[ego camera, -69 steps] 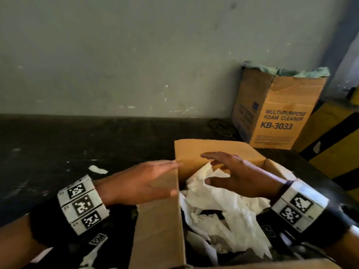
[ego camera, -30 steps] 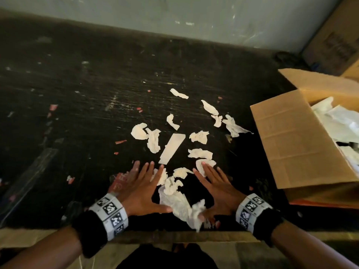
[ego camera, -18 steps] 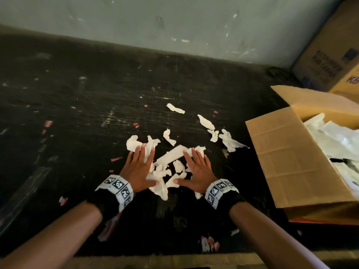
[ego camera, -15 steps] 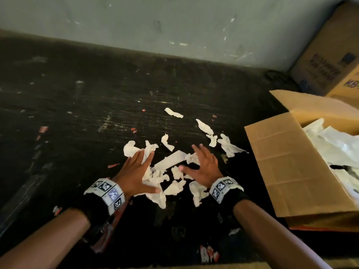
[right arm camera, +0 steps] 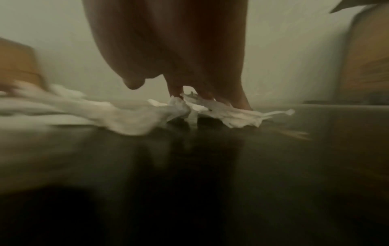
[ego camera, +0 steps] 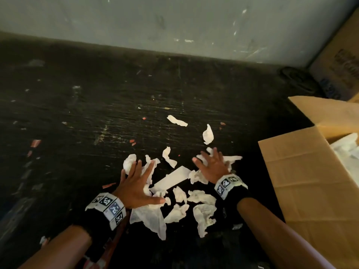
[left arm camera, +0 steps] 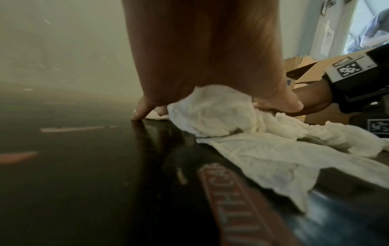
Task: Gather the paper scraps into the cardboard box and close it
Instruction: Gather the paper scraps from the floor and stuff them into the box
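Observation:
Several white paper scraps (ego camera: 171, 179) lie scattered on the dark table (ego camera: 77, 123). My left hand (ego camera: 138, 183) lies flat with spread fingers on the left part of the pile and presses a crumpled scrap (left arm camera: 212, 109). My right hand (ego camera: 212, 166) is spread over scraps (right arm camera: 221, 111) at the right, closer to the box. The open cardboard box (ego camera: 310, 191) stands at the right edge with its flap folded out and white paper (ego camera: 347, 148) inside. Two scraps (ego camera: 176, 120) lie farther back, beyond both hands.
A second cardboard box (ego camera: 342, 61) with printed text stands at the back right against the grey wall (ego camera: 174, 22). Small red bits (ego camera: 36, 142) dot the table. A red printed strip (left arm camera: 238, 204) lies under my left wrist. The table's left half holds only small debris.
Both hands slid forward and apart over the scraps; the right hand moved right toward the box. Several scraps now lie behind the hands, near my wrists.

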A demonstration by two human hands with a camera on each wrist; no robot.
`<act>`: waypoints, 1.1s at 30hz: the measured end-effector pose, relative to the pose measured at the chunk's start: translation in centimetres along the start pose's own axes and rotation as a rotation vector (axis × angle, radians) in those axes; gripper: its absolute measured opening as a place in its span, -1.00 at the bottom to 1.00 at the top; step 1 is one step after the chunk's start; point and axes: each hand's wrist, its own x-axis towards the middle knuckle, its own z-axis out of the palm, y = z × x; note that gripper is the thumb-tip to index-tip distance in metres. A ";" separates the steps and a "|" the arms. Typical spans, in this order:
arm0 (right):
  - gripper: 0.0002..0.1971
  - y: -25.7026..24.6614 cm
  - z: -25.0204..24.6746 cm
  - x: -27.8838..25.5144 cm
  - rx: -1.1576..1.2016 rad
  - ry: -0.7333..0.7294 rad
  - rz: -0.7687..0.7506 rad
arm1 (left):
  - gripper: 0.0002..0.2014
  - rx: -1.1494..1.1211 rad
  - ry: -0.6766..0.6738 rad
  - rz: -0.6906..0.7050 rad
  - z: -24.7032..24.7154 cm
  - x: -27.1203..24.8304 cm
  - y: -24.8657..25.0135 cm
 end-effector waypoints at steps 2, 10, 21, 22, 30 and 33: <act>-0.34 -1.2 1.2 -2.0 0.009 -0.032 -0.130 | 0.25 -0.023 0.008 0.037 0.1 -0.2 0.0; -0.47 -3.2 -2.5 0.8 0.226 0.297 -0.428 | 0.21 -0.036 0.058 0.094 0.8 -2.9 -1.4; -0.69 -5.7 -0.9 0.4 0.171 -0.024 -0.549 | 0.29 -0.002 0.026 0.102 1.7 -3.2 -1.1; -0.68 -6.7 -1.5 0.8 0.161 0.032 -0.583 | 0.29 -0.016 0.019 0.100 1.7 -2.9 -1.0; -0.41 -10.5 -4.8 13.3 -0.092 0.053 -0.437 | 0.31 0.006 0.009 0.047 1.7 -2.1 -1.1; -0.43 -10.2 -3.8 13.8 -0.041 -0.069 -0.451 | 0.33 0.007 0.047 0.043 2.0 -1.9 -0.9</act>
